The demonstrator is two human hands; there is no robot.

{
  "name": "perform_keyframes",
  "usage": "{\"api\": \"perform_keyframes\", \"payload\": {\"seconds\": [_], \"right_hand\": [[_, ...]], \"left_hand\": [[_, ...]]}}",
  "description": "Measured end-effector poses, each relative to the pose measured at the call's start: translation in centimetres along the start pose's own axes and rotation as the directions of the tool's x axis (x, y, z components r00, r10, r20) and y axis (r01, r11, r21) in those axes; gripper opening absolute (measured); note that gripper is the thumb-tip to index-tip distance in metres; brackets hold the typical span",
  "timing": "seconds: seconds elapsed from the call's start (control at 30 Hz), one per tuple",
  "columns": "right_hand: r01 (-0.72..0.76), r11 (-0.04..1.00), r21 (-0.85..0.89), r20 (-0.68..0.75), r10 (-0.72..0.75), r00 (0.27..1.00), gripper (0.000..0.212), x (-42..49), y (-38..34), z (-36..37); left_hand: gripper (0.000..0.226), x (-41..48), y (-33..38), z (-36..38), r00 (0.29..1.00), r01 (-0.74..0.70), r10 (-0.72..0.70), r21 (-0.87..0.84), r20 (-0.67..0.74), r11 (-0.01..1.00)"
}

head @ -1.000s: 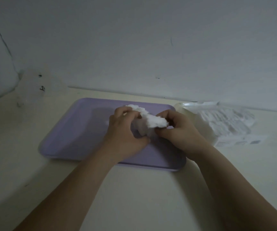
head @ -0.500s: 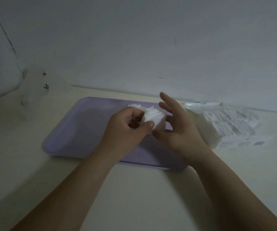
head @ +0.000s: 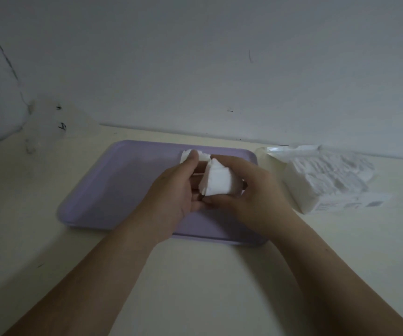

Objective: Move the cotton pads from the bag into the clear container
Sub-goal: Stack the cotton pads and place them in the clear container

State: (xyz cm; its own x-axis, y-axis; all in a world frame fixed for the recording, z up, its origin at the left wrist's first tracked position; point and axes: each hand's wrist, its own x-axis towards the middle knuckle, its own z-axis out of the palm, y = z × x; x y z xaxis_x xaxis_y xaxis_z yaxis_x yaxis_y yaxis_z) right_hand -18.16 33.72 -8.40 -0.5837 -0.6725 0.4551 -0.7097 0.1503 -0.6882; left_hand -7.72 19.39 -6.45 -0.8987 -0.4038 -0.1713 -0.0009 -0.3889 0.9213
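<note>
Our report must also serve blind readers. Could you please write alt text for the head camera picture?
A person's right hand grips a stack of white cotton pads above a purple tray, with the left hand close against it; what the left hand holds is unclear. A bag of pads lies on the pale table to the right.

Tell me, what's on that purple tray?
Over the purple tray, the right hand grips a white stack of cotton pads; the left hand touches more pads behind. The tray under both hands is covered.
</note>
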Motion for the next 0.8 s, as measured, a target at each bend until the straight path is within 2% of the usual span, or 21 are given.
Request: {"api": "perform_keyframes", "payload": {"seconds": [0.17,0.27,0.33,0.43,0.57,0.73,0.8], "right_hand": [[0.111,0.993,-0.041,0.055,-0.108,0.993,0.070,0.0,0.2,0.2],[0.132,0.991,-0.008,0.059,-0.132,0.990,0.077,-0.2,0.1,0.4],[0.073,0.994,0.085,0.050,-0.078,0.996,0.087,-0.4,0.0,0.5],[-0.014,0.980,0.197,-0.048,0.024,0.999,0.066,-0.3,-0.3,0.7],[-0.135,0.976,0.173,-0.199,0.168,0.965,0.049,0.1,-0.3,0.3],[-0.242,0.936,0.255,-0.230,0.301,0.925,0.034,0.3,-0.7,-0.1],[-0.284,0.911,0.298,-0.234,0.358,0.904,0.031,0.3,-0.9,0.0]], "left_hand": [[0.047,-0.2,-0.1,-0.5,1.000,-0.007,0.007,0.144,0.000,0.990],[0.025,-0.1,-0.3,-0.7,0.998,-0.021,0.027,0.118,-0.053,0.993],[0.022,-0.1,-0.3,-0.9,0.997,-0.035,0.041,0.106,-0.060,0.994],[0.024,-0.1,-0.2,-1.1,0.995,-0.088,0.092,0.103,-0.039,0.991],[0.026,0.0,-0.1,-0.9,0.993,-0.118,0.120,0.069,-0.019,0.991],[0.024,0.3,-0.3,-1.1,0.989,-0.141,0.144,0.071,-0.044,0.988],[0.016,0.3,-0.5,-1.0,0.983,-0.165,0.171,0.082,-0.074,0.983]]}}
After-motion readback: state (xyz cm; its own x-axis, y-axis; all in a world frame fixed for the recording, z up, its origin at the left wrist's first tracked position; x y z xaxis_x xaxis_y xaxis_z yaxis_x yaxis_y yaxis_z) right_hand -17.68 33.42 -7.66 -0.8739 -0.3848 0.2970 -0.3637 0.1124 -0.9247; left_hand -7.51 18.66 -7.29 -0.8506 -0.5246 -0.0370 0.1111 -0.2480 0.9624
